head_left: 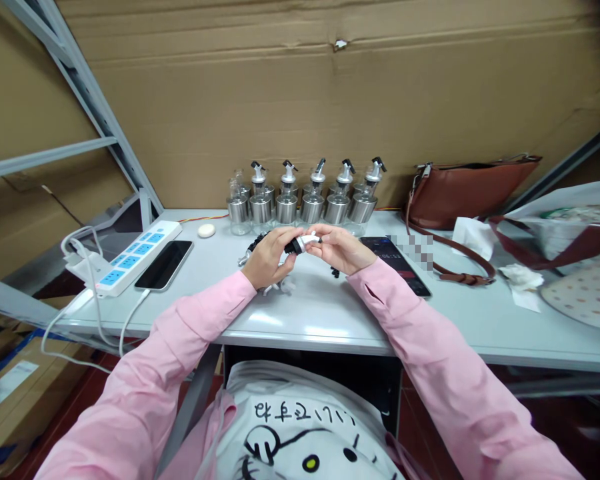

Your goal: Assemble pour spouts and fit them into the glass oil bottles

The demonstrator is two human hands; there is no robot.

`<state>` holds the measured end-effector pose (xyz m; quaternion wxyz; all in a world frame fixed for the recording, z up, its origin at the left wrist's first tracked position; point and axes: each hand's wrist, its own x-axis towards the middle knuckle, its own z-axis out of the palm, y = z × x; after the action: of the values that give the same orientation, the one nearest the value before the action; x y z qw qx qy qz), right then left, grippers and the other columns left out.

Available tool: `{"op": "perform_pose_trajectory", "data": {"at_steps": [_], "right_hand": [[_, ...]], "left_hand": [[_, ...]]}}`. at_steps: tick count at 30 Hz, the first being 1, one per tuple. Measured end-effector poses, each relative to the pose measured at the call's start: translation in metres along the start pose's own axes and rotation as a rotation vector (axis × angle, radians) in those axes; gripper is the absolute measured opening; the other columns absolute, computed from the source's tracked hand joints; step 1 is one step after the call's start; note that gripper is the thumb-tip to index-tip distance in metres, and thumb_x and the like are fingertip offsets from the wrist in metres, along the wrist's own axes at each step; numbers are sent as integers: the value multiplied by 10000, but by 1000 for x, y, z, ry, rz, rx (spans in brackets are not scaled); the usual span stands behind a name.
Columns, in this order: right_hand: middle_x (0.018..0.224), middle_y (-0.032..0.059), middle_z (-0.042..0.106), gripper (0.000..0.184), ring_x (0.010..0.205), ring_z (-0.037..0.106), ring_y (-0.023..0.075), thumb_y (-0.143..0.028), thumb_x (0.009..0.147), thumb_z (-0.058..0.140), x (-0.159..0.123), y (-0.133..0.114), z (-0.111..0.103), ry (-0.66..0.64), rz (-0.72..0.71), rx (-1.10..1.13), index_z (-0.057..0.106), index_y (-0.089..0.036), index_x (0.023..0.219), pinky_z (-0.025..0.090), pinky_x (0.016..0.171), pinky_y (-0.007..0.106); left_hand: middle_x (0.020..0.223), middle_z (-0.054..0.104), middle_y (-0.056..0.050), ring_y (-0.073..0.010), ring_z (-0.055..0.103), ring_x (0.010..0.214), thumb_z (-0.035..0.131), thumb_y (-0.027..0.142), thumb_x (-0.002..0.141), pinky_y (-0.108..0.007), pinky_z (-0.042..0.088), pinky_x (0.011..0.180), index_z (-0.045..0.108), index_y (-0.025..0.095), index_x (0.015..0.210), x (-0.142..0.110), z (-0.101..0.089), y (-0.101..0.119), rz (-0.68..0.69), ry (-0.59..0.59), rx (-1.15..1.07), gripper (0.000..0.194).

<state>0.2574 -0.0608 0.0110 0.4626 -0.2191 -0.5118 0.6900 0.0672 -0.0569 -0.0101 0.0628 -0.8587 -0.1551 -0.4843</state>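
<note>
Tabletop, grey, carries everything at hand. Bottle row, glass with metal sleeves, stands at its back edge; taken as landmark. Five bottles bear upright pourers.

Left hand and right hand: both on the person's side of the bottle row, near its middle, raised a little over the surface.

Loose pourer: held between the hands, in front of the bottle row. Long axis lies roughly sideways, along the row, so crosswise to the standing pourers. Black ribbed end sits towards the left hand, silver body towards the right. Left fingers clamped around the black end; right fingertips closed on the silver end. Neither hand is clearly nearer.

Small black pieces: nearer the person than the bottle row, just below the right hand.
</note>
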Motion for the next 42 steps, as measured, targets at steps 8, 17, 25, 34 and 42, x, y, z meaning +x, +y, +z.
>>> {"op": "perform_pose_trajectory", "data": {"at_steps": [8, 17, 25, 34, 42], "right_hand": [[584, -48, 471, 163, 489, 416, 67, -273, 647, 652, 2, -2, -1, 173, -243, -445, 531, -184, 710, 368, 470, 229], [666, -18, 567, 289, 567, 539, 88, -278, 606, 711, 0, 6, 5, 26, -146, -595, 517, -166, 788, 393, 504, 218], [674, -23, 544, 331, 577, 535, 91, -282, 608, 710, 0, 7, 2, 18, -150, -641, 463, -179, 803, 390, 471, 200], [740, -15, 521, 302, 661, 512, 100, -196, 593, 668, -1, 7, 2, 79, -217, -676, 457, -188, 808, 374, 440, 168], [787, 7, 570, 305, 652, 525, 96, -167, 585, 667, -1, 5, 6, 93, -245, -676, 532, -174, 859, 430, 561, 225]], "left_hand": [[1014, 539, -80, -189, 549, 942, 510, 279, 838, -347, 484, 802, 433, 202, 1134, 0, 3, -1, 5, -8, 93, 315], [983, 567, -82, -195, 554, 916, 548, 372, 839, -329, 461, 774, 472, 170, 1096, -1, 4, -2, -69, -58, 162, 336], [992, 575, -93, -209, 542, 939, 543, 381, 839, -339, 462, 786, 463, 168, 1087, 0, 5, -2, -83, -72, 154, 337], [996, 570, -95, -236, 503, 930, 486, 341, 779, -371, 406, 803, 503, 153, 1033, 5, -4, 4, -244, -169, 183, 316], [801, 546, -60, -212, 472, 789, 454, 342, 786, -346, 377, 697, 504, 165, 814, 5, -2, 3, -284, -226, 222, 187]]}}
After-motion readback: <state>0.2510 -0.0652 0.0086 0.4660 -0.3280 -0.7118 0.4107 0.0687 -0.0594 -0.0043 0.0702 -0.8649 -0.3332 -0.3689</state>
